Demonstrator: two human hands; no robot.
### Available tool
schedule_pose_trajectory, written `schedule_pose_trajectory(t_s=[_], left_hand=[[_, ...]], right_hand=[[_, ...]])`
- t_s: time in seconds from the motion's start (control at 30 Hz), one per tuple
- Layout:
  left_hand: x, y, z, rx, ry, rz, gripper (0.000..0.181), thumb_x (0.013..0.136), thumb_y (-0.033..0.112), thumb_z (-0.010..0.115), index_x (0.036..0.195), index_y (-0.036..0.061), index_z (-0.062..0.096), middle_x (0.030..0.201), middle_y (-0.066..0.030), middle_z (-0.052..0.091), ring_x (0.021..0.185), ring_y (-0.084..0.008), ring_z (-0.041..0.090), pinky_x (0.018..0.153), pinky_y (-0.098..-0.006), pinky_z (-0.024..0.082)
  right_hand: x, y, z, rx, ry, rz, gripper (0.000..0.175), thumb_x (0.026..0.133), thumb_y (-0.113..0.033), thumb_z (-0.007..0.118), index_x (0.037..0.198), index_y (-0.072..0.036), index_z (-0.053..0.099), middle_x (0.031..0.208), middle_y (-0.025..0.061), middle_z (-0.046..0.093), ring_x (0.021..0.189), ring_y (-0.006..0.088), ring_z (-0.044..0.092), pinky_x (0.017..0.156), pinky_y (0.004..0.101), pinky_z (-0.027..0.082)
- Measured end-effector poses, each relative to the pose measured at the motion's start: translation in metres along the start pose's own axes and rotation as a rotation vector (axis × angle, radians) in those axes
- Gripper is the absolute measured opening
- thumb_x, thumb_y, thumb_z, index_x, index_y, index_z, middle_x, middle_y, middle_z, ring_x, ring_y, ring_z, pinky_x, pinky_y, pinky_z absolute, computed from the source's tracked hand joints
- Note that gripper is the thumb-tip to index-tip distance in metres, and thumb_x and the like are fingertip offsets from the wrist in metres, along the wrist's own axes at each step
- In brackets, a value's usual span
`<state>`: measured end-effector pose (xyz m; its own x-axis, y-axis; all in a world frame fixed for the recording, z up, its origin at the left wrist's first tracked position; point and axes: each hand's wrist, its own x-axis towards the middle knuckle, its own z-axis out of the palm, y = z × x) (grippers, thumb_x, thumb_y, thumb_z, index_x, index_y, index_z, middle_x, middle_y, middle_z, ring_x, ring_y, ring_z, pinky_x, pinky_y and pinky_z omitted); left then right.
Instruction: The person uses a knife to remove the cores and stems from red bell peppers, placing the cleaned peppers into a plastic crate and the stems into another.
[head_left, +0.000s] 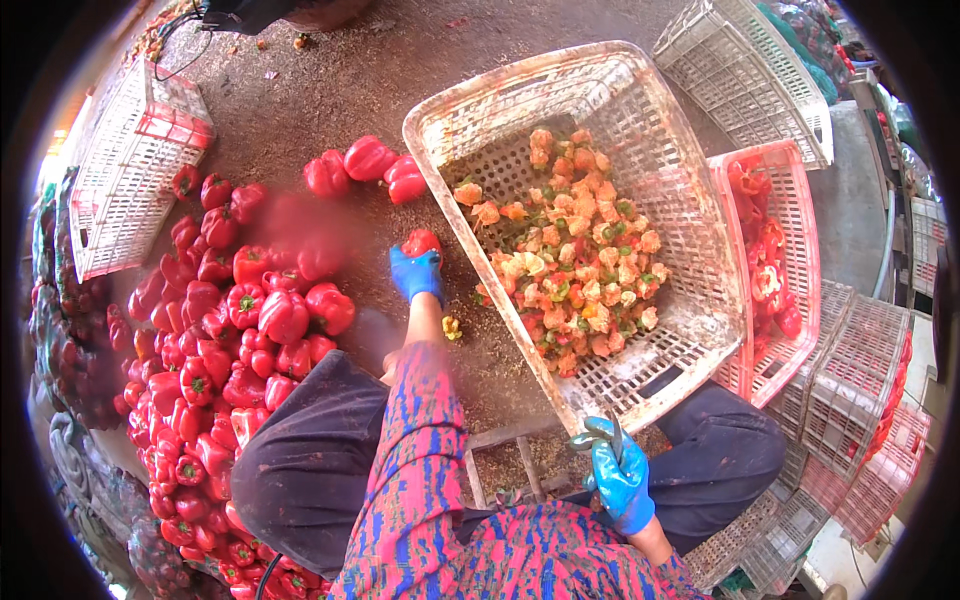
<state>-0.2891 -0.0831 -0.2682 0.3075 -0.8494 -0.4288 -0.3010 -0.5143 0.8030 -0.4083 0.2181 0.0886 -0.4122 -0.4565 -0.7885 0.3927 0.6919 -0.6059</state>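
My left hand (417, 274), in a blue glove, is stretched forward with its fingers on a red bell pepper (421, 244) on the ground. My right hand (619, 472), also gloved in blue, is closed around a small knife (617, 441) near the lower corner of a big plastic crate. That dirty white crate (517, 330) stands tilted before me and holds many cut pepper cores (585, 247) with seeds and green stems. A large heap of red bell peppers (244, 360) lies to my left. Three more red peppers (367, 158) lie beyond my left hand.
A pink crate (806, 300) with cut red peppers stands right of the big crate. Several stacked crates (855, 375) are farther right. Other white crates stand at the upper right (750, 82) and upper left (135, 172). A yellowish pepper core (451, 328) lies on the ground.
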Motion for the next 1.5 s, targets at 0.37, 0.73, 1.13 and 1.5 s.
schedule_pose_trajectory(t_s=[0.37,0.73,1.13,1.5], left_hand=[[-0.178,0.187,-0.139,-0.606,-0.721,0.45,0.051,0.064,0.001,0.08,0.11,0.0043,0.061,0.122,-0.0082,0.058,0.113,-0.0194,0.055,0.098,-0.0334,0.045],[-0.325,0.2,-0.182,-0.644,-1.049,0.056,0.078,0.08,0.007,0.071,0.147,0.0076,0.031,0.139,-0.0157,0.046,0.12,-0.0237,0.053,0.098,-0.0339,0.046],[-0.316,0.145,-0.17,-0.68,-1.07,0.095,0.031,0.089,0.014,0.063,0.116,0.0002,0.058,0.095,-0.0095,0.068,0.08,-0.0209,0.069,0.065,-0.0316,0.055],[-0.34,0.143,-0.165,-0.185,-0.401,1.12,0.053,0.075,0.006,0.072,0.125,0.0008,0.055,0.12,-0.0216,0.061,0.114,-0.0367,0.059,0.098,-0.0423,0.046]], right_hand=[[0.065,-0.096,0.058,0.229,-0.244,-0.491,0.066,0.089,-0.014,0.069,0.145,-0.003,0.037,0.134,0.0106,0.05,0.09,0.0093,0.06,0.058,0.0211,0.049],[0.001,-0.043,0.017,0.487,-0.131,-0.614,0.019,0.089,-0.009,0.059,0.107,-0.004,0.065,0.093,0.0057,0.069,0.08,0.0092,0.065,0.067,0.0222,0.054],[-0.01,-0.006,-0.016,0.488,-0.359,-0.589,0.037,0.087,-0.008,0.063,0.123,-0.003,0.057,0.094,0.0038,0.068,0.069,0.01,0.063,0.054,0.0215,0.051],[0.028,0.019,0.037,0.312,0.167,-0.807,0.055,0.079,-0.021,0.08,0.122,0.001,0.053,0.099,0.012,0.071,0.084,0.0174,0.068,0.075,0.033,0.055]])
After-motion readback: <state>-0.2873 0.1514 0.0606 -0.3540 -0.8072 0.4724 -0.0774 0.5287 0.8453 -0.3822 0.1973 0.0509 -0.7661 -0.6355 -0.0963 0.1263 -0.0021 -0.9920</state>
